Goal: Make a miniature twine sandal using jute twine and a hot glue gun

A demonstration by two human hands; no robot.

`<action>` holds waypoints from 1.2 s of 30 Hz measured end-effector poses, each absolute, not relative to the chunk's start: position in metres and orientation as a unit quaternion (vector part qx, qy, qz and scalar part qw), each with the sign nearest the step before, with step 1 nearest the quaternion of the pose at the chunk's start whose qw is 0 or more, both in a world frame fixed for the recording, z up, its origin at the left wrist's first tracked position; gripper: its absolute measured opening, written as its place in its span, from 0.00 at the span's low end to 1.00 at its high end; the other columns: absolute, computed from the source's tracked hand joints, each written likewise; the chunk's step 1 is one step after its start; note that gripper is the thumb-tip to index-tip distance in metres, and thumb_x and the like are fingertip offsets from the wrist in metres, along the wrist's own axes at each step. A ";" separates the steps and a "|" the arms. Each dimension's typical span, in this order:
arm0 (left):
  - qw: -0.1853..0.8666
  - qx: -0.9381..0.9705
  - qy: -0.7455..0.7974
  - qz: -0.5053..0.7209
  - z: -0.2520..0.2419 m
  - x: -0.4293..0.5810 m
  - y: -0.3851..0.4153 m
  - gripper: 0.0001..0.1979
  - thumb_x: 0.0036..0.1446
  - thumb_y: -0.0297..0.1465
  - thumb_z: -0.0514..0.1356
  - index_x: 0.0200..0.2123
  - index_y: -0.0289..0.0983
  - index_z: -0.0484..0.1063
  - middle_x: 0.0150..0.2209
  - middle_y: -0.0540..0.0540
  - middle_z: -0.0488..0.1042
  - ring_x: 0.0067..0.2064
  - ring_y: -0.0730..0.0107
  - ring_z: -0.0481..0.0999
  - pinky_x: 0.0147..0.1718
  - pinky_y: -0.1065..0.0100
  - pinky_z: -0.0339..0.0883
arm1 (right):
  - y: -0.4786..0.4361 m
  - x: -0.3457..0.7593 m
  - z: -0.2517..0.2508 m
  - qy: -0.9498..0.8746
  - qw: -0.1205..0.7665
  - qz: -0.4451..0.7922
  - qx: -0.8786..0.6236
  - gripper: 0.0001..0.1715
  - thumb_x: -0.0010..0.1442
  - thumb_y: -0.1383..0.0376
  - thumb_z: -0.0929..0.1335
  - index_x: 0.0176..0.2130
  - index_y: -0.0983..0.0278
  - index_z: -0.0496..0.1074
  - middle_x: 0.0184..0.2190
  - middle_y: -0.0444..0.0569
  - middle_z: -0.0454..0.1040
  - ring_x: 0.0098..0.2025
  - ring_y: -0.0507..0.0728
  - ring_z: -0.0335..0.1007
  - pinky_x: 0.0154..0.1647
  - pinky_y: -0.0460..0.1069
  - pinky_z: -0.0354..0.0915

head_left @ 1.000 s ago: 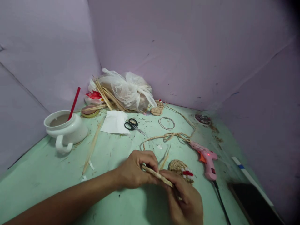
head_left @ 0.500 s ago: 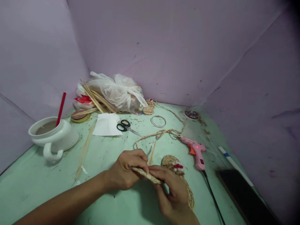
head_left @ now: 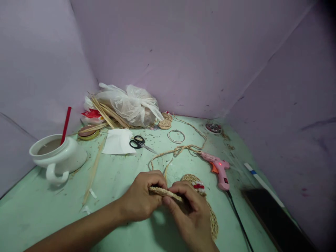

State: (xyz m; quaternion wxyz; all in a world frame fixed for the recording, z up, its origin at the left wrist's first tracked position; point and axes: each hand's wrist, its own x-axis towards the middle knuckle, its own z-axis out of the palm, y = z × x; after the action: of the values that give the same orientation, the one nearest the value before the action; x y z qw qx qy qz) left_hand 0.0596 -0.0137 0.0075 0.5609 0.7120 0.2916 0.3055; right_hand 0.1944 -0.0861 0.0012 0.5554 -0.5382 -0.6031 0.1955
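Between both hands I hold a coiled braid piece (head_left: pixel 165 192) of straw-coloured fibre, seen nearly edge-on above the table. My left hand (head_left: pixel 144 196) is closed round its left end. My right hand (head_left: pixel 193 210) pinches its right end, with the thumb under the near edge. A braided cord (head_left: pixel 164 153) runs from behind the left hand across the table towards the glue gun. Partly behind my right hand lies another coiled braid piece (head_left: pixel 189 179) with red and white beads (head_left: pixel 198 186) on it.
A pink glue gun (head_left: pixel 219 168) with a lit red light lies to the right, beside a dark flat slab (head_left: pixel 273 217). Scissors (head_left: pixel 139 141), white paper (head_left: pixel 118 141) and a metal ring (head_left: pixel 176 137) lie ahead. A white pot (head_left: pixel 70 155) stands left; a plastic bag (head_left: pixel 131 105) sits at the back.
My right thumb has shifted left along the near edge of the braid piece, and the right fingers have bent more. Both hands still hold it. The view has shifted slightly.
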 end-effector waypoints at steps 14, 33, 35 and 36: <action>0.581 0.677 0.318 0.320 0.008 0.067 -0.019 0.06 0.44 0.29 0.62 0.20 0.32 0.72 0.22 0.49 0.67 0.25 0.74 0.65 0.24 0.73 0.58 | -0.084 0.197 0.001 -0.574 0.558 0.194 -0.567 0.03 0.54 0.68 0.67 0.28 0.63 0.69 0.22 0.42 0.70 0.24 0.50 0.67 0.24 0.43 0.62; 0.737 0.515 0.361 0.247 0.000 0.062 -0.001 0.15 0.36 0.33 0.69 0.27 0.30 0.72 0.22 0.49 0.71 0.25 0.72 0.68 0.26 0.71 0.61 | -0.092 0.202 -0.022 -0.582 0.464 0.222 -0.630 0.32 0.50 0.62 0.72 0.54 0.65 0.65 0.44 0.53 0.77 0.43 0.60 0.75 0.42 0.51 0.70; 0.761 0.489 0.344 0.253 -0.002 0.061 0.000 0.16 0.35 0.33 0.70 0.27 0.30 0.72 0.22 0.49 0.72 0.25 0.70 0.69 0.27 0.69 0.62 | -0.092 0.202 -0.024 -0.567 0.484 0.250 -0.618 0.39 0.53 0.62 0.70 0.61 0.64 0.55 0.46 0.54 0.76 0.44 0.59 0.74 0.43 0.50 0.70; 0.771 0.477 0.335 0.256 -0.003 0.061 0.000 0.16 0.35 0.33 0.70 0.27 0.30 0.72 0.22 0.48 0.72 0.26 0.69 0.70 0.28 0.68 0.63 | -0.091 0.202 -0.024 -0.553 0.499 0.269 -0.611 0.42 0.54 0.63 0.69 0.63 0.64 0.50 0.46 0.54 0.76 0.44 0.58 0.75 0.42 0.50 0.70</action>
State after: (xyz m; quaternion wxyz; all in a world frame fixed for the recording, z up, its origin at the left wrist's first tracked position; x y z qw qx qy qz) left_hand 0.0608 0.0005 -0.0032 0.7708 0.4772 0.3355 0.2560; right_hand 0.2020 -0.0906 -0.0236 0.4993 -0.6107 -0.5526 0.2691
